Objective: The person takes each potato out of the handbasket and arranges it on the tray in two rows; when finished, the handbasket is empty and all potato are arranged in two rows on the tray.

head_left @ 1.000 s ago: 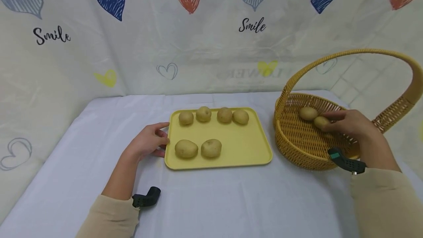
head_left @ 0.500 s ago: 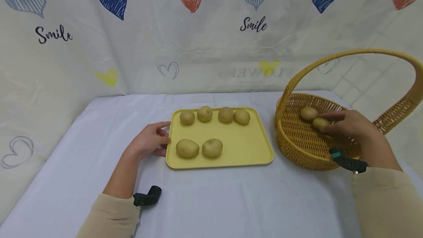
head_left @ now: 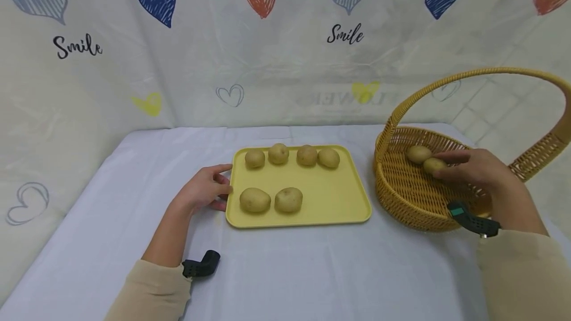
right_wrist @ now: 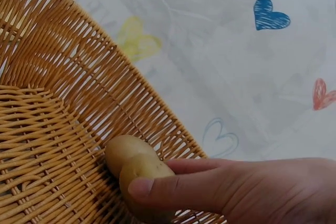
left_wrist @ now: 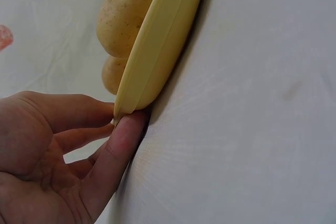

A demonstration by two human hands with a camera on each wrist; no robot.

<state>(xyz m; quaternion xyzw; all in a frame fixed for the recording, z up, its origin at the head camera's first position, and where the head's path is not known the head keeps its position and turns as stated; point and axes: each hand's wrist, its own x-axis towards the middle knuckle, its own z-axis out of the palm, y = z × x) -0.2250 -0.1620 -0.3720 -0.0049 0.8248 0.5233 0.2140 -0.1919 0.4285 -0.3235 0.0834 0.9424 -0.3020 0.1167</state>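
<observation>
My left hand (head_left: 206,188) holds the left rim of a yellow rectangular tray (head_left: 330,194), fingertips and thumb at its edge, as the left wrist view shows up close. On the tray sit several potatoes: a row along the far side, including a round potato (head_left: 278,153), and two larger ones near the front left, one of them a long potato (head_left: 255,200). Over at the right, my right hand (head_left: 474,168) reaches into a wicker basket (head_left: 403,189). Its thumb and fingers grip a potato (right_wrist: 144,174) low in the basket, right beside another potato (right_wrist: 125,150).
The basket's tall arched handle (head_left: 477,72) rises over the right forearm. A white cloth (head_left: 285,271) covers the table, and a white backdrop (head_left: 285,58) printed with hearts hangs behind it. Each wrist carries a dark strapped device, such as the left wrist device (head_left: 201,264).
The head view has shifted slightly, so the whole scene sits a little further right. Both hands keep their places on the tray and on the potato.
</observation>
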